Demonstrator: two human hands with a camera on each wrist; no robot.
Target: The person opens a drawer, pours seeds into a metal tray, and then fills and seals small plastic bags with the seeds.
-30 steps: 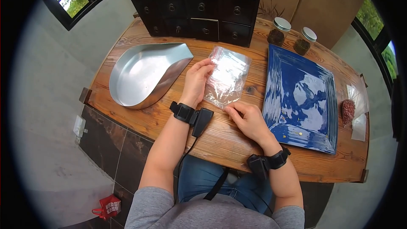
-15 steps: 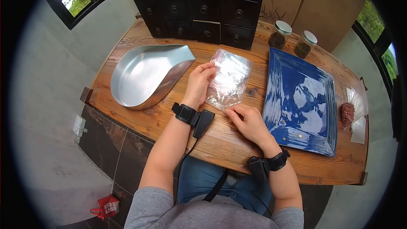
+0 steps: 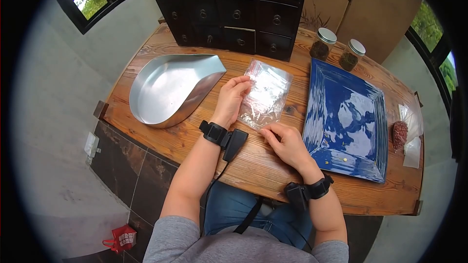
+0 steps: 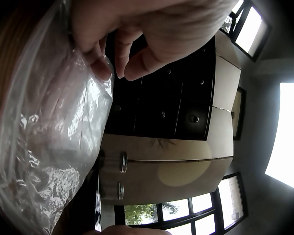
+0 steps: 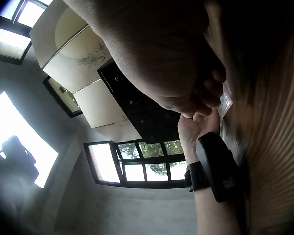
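A clear plastic zip bag (image 3: 267, 92), glossy and with reddish lines near its top, is held over the wooden table, apparently with more bags stacked in it or under it. My left hand (image 3: 233, 98) grips its left edge; in the left wrist view the fingertips (image 4: 102, 68) meet the plastic (image 4: 63, 122). At the near corner of the bag, my right hand (image 3: 287, 143) pinches the plastic between thumb and curled forefinger. In the right wrist view that hand (image 5: 157, 58) is dark and its fingertips hide the corner.
A metal scoop-shaped pan (image 3: 165, 87) lies left of the bag. The blue square plate (image 3: 341, 102) on the right bears small crumbs. Two lidded jars (image 3: 322, 44) and a dark drawer cabinet (image 3: 229, 14) stand behind. Far right are a bag of reddish beans (image 3: 399, 135) and more plastic bags (image 3: 412, 152).
The whole head view has shifted slightly, so the table sits a little lower in it. Both hands keep their hold on the bag with hardly any movement.
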